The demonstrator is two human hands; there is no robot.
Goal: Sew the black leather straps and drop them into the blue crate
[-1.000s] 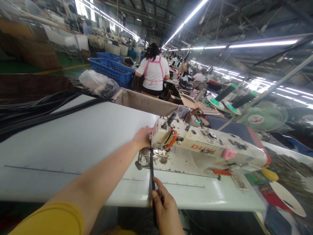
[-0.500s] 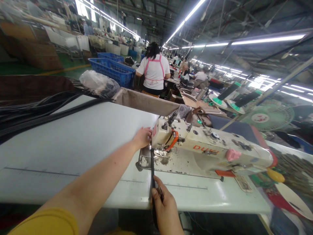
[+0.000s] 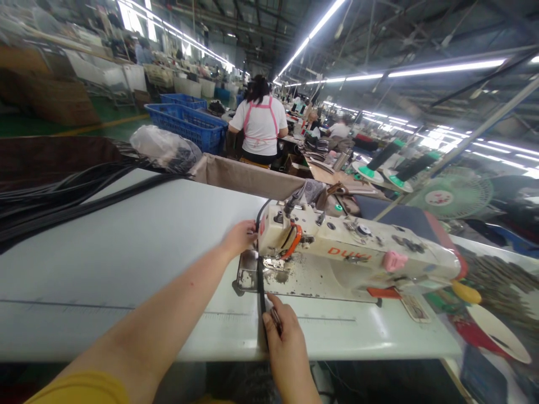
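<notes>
A long black strap [image 3: 260,278] runs front to back beneath the head of a white sewing machine [image 3: 349,255]. Beyond the needle area, my left hand [image 3: 241,237] is closed at the strap's far stretch, its fingertips partly hidden by the machine head. That far stretch curves up behind the head. Near the table's front edge, my right hand [image 3: 288,336] pinches the near stretch between thumb and fingers. A small metal tool [image 3: 276,318], too covered to name, is also tucked in this hand.
A bundle of black straps [image 3: 84,196] lies across the left of the white table [image 3: 168,235]. A fabric-lined bin [image 3: 248,178] adjoins its far edge. Beyond are blue crates [image 3: 189,126] and a seated person [image 3: 261,126]. Thread cones [image 3: 381,157] and a fan [image 3: 450,193] stand right.
The strap has advanced away from me, and a loop of it now rises behind the machine head. My right hand has moved slightly forward with it. The view has shifted a little.
</notes>
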